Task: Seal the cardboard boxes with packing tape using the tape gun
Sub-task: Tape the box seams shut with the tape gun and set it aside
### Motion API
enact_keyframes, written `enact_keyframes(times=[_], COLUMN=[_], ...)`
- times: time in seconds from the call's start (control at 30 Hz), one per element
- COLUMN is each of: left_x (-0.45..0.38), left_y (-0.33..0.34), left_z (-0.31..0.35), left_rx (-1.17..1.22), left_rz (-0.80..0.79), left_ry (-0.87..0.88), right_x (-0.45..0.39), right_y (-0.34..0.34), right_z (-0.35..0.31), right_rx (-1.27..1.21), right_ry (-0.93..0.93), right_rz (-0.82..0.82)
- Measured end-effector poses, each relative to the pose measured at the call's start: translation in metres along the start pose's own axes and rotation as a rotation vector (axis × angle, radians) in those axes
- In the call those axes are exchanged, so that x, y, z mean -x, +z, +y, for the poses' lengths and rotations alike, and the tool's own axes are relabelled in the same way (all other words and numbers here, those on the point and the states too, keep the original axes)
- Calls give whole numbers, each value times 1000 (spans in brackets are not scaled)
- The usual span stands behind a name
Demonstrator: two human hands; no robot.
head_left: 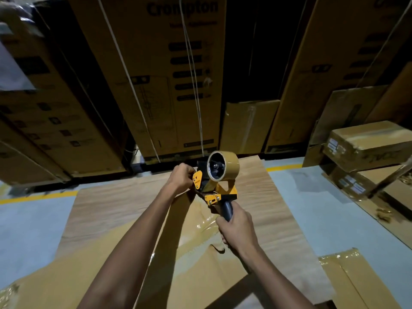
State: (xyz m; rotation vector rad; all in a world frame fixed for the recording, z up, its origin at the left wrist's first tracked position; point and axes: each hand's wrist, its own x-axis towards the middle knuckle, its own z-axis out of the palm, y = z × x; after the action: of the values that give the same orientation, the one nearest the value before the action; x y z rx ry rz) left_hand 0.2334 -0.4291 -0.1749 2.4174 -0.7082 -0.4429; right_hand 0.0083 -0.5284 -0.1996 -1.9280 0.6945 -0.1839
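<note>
A person's two bare arms reach forward over a large flattened brown cardboard box (263,210) lying on a pale grey floor (323,197). The right hand (237,228) has its fingers wrapped round the dark handle of a yellow metal tape gun (217,188), which rises just ahead of that hand and carries a roll of brown packing tape (224,166) on top. The left hand (181,177) is curled at the gun's front end, just left of the roll, gripping the front of the tool; exactly what its fingertips pinch cannot be told. A glossy, wrinkled strip of brown tape (200,228) lies on the cardboard just left of the right hand. Beyond both hands stand tall printed cardboard cartons (169,74). Far right of the right hand sit smaller taped boxes (367,143).
</note>
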Motion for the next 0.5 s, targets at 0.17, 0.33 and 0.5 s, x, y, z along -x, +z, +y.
enact_keyframes(times=[0.17, 0.33, 0.5], left_x=[3, 4, 16], left_y=[3, 6, 18], left_z=[-11, -12, -10], left_rx=[345, 437, 508], left_rz=[-64, -89, -4], left_ry=[-108, -192, -222], right_x=[-2, 0, 1], right_y=[1, 4, 3], right_z=[4, 3, 0], right_rx=[-99, -11, -41], right_ry=[48, -2, 24], right_rz=[-6, 18, 8])
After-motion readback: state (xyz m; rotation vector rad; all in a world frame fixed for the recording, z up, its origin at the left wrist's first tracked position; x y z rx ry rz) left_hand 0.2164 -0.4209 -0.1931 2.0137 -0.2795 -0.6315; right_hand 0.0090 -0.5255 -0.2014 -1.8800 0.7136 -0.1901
